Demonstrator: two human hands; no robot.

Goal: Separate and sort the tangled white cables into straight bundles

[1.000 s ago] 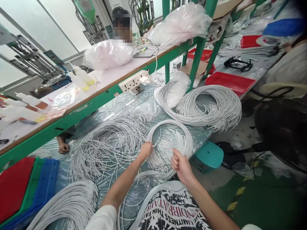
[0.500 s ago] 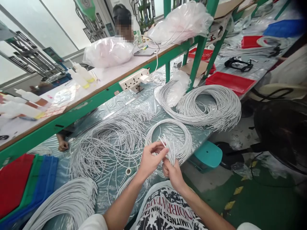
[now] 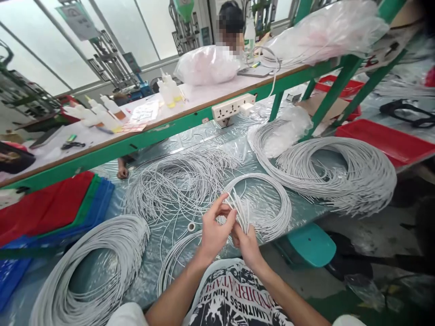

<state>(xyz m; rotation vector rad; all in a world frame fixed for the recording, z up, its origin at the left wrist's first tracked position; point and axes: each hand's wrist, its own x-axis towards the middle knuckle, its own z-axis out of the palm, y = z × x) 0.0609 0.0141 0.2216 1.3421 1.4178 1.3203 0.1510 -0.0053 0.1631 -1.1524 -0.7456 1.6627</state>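
Observation:
My right hand [image 3: 247,244] is wrapped round a bundle of white cables [image 3: 242,217], whose loose ends fan out above the fist. Just left of it, my left hand [image 3: 217,226] has its thumb and forefinger apart beside the cable ends; whether its other fingers touch a cable is unclear. Behind both hands a thin cable coil [image 3: 283,194] lies on the table. A loose heap of cables [image 3: 176,181] spreads to the left, and a small white roll [image 3: 191,227] rests near my left forearm.
Large cable coils lie at the right [image 3: 367,172] and lower left [image 3: 50,276]. Stacked bins [image 3: 68,199] stand left. A green-framed shelf [image 3: 170,127] with a power strip [image 3: 234,107] crosses behind. A person's hand [image 3: 123,172] shows beneath it. A teal stool [image 3: 311,244] is by the edge.
The view has swung left, showing more of the bins and the lower-left coil. My left forefinger has lifted and parted from the thumb; my right hand still grips the bundle.

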